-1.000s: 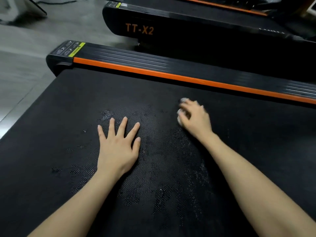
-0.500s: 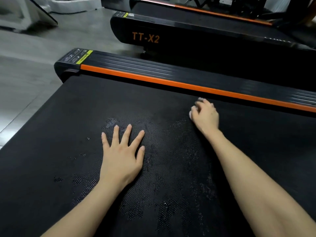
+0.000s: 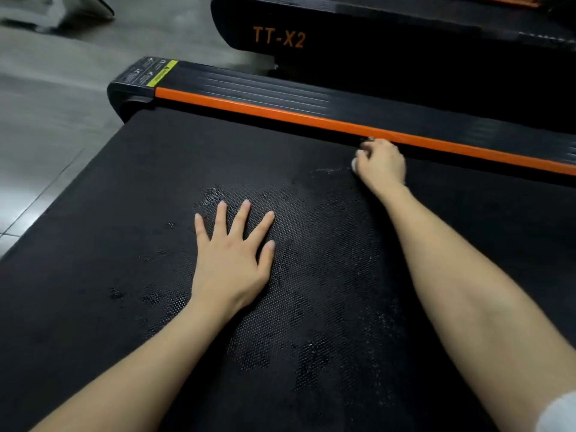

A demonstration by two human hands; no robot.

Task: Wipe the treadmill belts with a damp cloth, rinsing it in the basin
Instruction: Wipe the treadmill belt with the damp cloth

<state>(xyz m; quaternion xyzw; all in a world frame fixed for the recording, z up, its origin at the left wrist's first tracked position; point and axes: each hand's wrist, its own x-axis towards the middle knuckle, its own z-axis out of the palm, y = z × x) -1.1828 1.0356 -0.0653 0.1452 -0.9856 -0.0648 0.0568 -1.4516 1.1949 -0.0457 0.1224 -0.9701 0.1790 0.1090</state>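
Both hands lie on the black treadmill belt (image 3: 124, 213). The left hand (image 3: 232, 263) is pressed flat, palm down, its fingers straight and spread, near the middle of the belt. The right hand (image 3: 380, 165) is reached further out and to the right, at the far edge of the belt, with its fingers curled down over a small white cloth (image 3: 354, 164). Only a sliver of the cloth shows, peeping out at the thumb side of the hand; the rest is hidden under the palm. The knuckles sit just beside the orange strip (image 3: 280, 112) that runs along the belt's far side, so the cloth is well apart from the left hand and on the belt right against that edge.

Between and below the two hands the belt's dotted texture shines in damp patches (image 3: 311, 275). A white sleeve (image 3: 558, 413) shows at the right forearm's lower end. Beyond the orange strip comes a black ribbed side rail (image 3: 249, 85) with a yellow label (image 3: 162, 73) at its left end. Further off stands a second treadmill (image 3: 405, 42) marked "TT-X2" in orange, on a grey floor (image 3: 46, 120).
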